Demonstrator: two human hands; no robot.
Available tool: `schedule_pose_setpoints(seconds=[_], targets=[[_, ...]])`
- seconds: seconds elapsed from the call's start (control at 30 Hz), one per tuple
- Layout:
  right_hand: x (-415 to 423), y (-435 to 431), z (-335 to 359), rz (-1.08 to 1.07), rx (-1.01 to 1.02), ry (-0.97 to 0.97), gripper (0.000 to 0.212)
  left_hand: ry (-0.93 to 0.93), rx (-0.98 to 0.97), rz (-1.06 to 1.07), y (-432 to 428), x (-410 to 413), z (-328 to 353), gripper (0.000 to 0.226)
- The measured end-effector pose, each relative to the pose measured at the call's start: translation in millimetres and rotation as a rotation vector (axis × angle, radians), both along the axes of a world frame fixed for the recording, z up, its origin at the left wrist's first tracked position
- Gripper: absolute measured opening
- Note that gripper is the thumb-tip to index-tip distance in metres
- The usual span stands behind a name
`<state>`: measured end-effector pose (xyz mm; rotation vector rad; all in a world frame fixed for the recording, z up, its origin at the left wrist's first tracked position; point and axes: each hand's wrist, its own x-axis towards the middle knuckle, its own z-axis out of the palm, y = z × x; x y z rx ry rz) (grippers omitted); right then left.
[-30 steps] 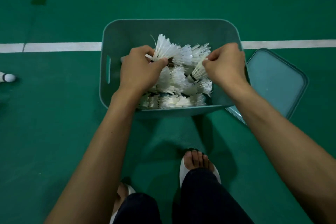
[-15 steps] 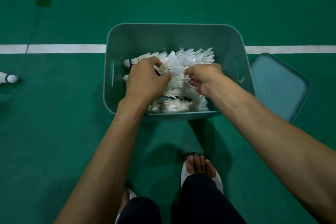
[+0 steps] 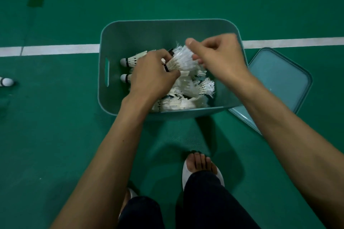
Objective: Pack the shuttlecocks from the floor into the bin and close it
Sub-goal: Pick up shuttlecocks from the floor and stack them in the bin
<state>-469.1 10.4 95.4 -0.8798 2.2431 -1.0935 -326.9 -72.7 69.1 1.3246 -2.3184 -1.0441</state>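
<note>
Settling the held shuttlecock (image 3: 179,61) into the bin (image 3: 115,98) is the step in hand, by my reading. The left hand (image 3: 152,76) grips it at the cork end, fingers curled round. The right hand (image 3: 219,57) sits at the feathered end, fingers curled and thumb out; blur hides whether it pinches the skirt or only touches it. Both hands are over the open bin, with the pile of shuttlecocks (image 3: 182,102) directly beneath them.

Method note: lay the piece parallel to the pile, with its cork pointing the same way as the two corks that show beyond the left hand, so the skirts nest rather than crush. Keep pressure on the cork, not the feathers, which likely bend easily. Lower it until it rests, then let go.

Remaining: one stray shuttlecock (image 3: 5,82) lies on the floor (image 3: 55,135), well out beyond the left hand. The lid (image 3: 279,80) lies flat just outside the right forearm, against the bin. The bin is not yet closed.
</note>
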Motion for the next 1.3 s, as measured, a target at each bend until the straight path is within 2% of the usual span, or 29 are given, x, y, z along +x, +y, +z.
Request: schedule_pose_setpoints(seconds=[0.07,0.17,0.3,0.37,0.4,0.43,0.5,0.63,0.73,0.83,0.93,1.03,1.13,1.3], targets=[[-3,1,5,0.104,0.008,0.059,0.035,0.033,-0.012,-0.053,7,-10,4,0.019],[-16,3,5,0.075,0.076,0.19,0.011,0.04,-0.026,-0.113,13,-19,0,0.023],[-24,12,7,-0.045,0.273,0.482,0.012,-0.133,-0.101,-0.209,8,-16,-13,0.037],[-16,12,6,-0.026,0.389,0.539,0.012,-0.232,-0.149,-0.263,7,-15,-15,0.039],[-11,9,5,-0.018,0.433,0.539,0.019,-0.265,-0.162,-0.276,6,-15,-15,0.039],[-6,6,3,-0.008,0.456,0.511,0.024,-0.289,-0.17,-0.281,6,-16,-14,0.04],[-1,-2,-6,-0.004,0.46,0.385,0.019,-0.324,-0.18,-0.284,7,-16,-13,0.039],[-2,-19,-33,-0.064,0.428,-0.019,0.009,-0.384,-0.164,-0.312,9,-15,-14,0.042],[-9,-29,-54,-0.138,0.391,-0.322,0.034,-0.4,-0.151,-0.309,8,-15,-14,0.046],[-18,-34,-59,-0.152,0.386,-0.39,0.038,-0.389,-0.121,-0.309,7,-15,-12,0.049],[-22,-29,-46,-0.097,0.455,-0.207,0.013,-0.341,-0.107,-0.333,6,-10,-7,0.05],[-20,-16,-19,-0.084,0.49,0.092,0.013,-0.24,-0.132,-0.342,2,8,8,0.047],[-3,-14,13,-0.073,0.359,0.231,0.019,-0.136,-0.238,-0.231,-11,32,28,0.033],[73,-46,55,0.171,-0.025,0.285,0.017,-0.077,-0.353,-0.041,-42,81,39,0.029]])
